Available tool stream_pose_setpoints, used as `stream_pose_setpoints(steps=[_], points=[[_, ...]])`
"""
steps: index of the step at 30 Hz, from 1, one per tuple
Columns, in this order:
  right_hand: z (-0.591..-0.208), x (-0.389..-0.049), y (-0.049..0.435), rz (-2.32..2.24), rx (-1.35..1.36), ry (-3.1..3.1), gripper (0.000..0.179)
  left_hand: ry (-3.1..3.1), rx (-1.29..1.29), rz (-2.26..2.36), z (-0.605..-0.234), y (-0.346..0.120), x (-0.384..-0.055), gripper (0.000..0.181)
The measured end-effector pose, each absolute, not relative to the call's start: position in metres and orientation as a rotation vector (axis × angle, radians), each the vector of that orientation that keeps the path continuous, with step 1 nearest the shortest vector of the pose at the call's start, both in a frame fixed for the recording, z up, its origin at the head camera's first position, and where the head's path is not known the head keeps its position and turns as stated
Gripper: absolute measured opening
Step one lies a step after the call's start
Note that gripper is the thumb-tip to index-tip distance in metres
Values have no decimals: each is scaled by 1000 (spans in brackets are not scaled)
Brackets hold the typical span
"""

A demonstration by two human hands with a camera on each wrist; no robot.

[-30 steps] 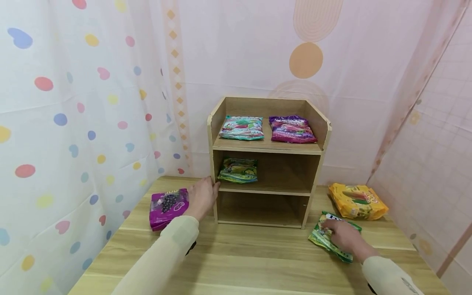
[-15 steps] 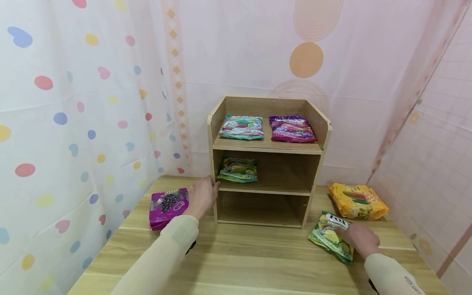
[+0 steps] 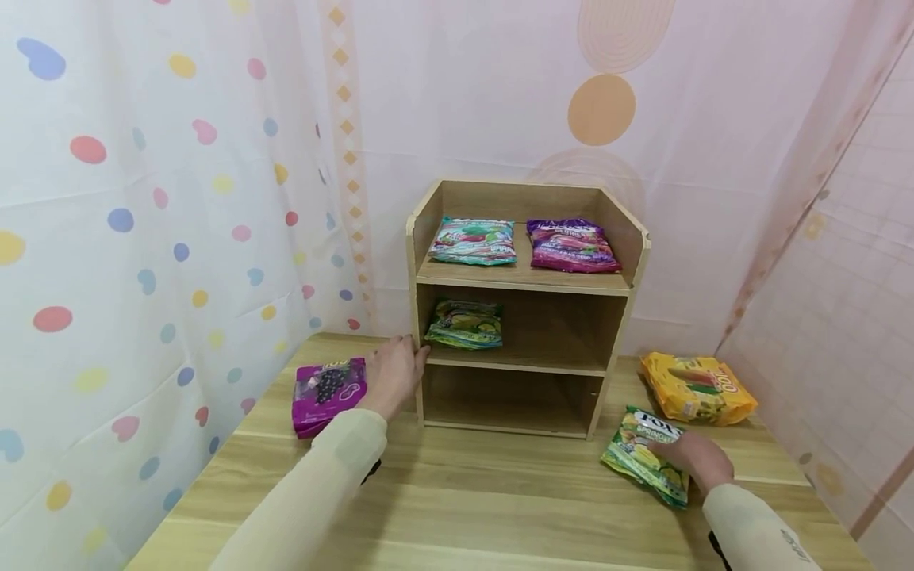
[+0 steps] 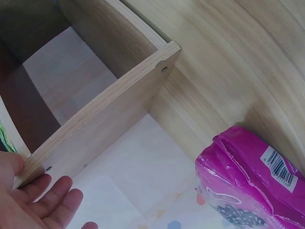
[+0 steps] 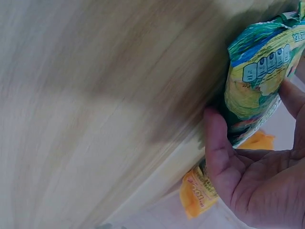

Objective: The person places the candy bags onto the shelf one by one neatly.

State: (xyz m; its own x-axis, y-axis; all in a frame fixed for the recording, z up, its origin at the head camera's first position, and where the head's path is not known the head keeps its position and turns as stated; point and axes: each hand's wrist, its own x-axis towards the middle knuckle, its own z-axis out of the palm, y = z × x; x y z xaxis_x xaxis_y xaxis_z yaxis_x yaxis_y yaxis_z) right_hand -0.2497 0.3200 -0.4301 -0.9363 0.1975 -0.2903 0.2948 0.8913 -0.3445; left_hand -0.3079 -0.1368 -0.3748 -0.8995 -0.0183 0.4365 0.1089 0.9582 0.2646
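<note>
My left hand (image 3: pixel 394 373) holds the left side panel of a small wooden shelf (image 3: pixel 514 365). In the left wrist view the thumb is at the panel's front edge and the fingers (image 4: pixel 59 195) lie along its outer face. A green and yellow bag of Fox's candy (image 3: pixel 643 454) lies on the table right of the shelf. My right hand (image 3: pixel 696 458) grips this bag by its right edge, thumb on top. In the right wrist view the fingers reach round the edge of the candy bag (image 5: pixel 257 81).
Two candy bags, one teal (image 3: pixel 473 241) and one purple (image 3: pixel 574 246), lie on the top shelf. A green bag (image 3: pixel 466 324) sits at the middle shelf's left. A purple grape pack (image 3: pixel 328 395) stands left of the shelf, a yellow mango pack (image 3: pixel 698 388) at the back right.
My right hand has slid off the top of the green candy bag to its right edge and taken hold there. My left hand stays on the shelf; the head view has shifted slightly.
</note>
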Motion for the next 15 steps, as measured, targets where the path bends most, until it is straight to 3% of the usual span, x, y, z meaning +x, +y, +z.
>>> stream_pose_setpoints(steps=[7, 15], points=[[-432, -252, 323, -734, 405, 2830, 79, -2654, -63, -325, -373, -138, -309, 38], [-438, -252, 324, -1251, 699, 2646, 77, -2650, -61, -286, -373, -138, -310, 39]])
